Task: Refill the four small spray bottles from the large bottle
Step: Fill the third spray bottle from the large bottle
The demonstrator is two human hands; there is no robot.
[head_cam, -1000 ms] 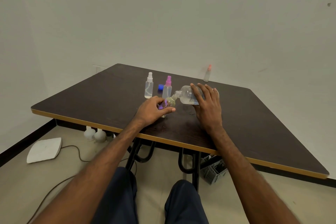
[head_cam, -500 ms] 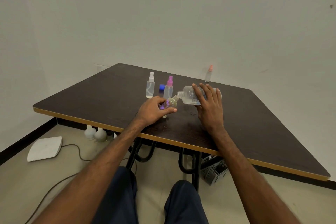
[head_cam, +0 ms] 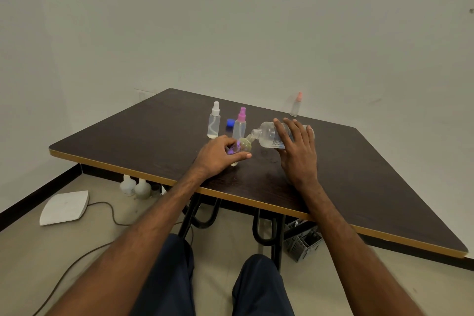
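My right hand (head_cam: 297,151) grips the large clear bottle (head_cam: 269,136), tipped on its side with its open neck pointing left. The neck meets the mouth of a small uncapped spray bottle (head_cam: 245,145) that my left hand (head_cam: 218,155) holds on the dark table (head_cam: 154,131). A purple piece (head_cam: 232,150) shows between my left fingers. Behind stand a white-capped spray bottle (head_cam: 214,120) and a pink-capped spray bottle (head_cam: 239,124), both upright. A fourth small bottle with an orange cap (head_cam: 296,105) stands at the table's far edge by the wall.
A blue cap (head_cam: 230,122) lies between the two upright bottles. Under the table are black legs (head_cam: 264,228), a grey basket (head_cam: 302,241), two pale bottles (head_cam: 134,186), a white pad (head_cam: 64,208) and a cable on the floor. My knees sit below the near edge.
Both hands keep their grips and the pouring pose holds. Only the camera view has shifted slightly.
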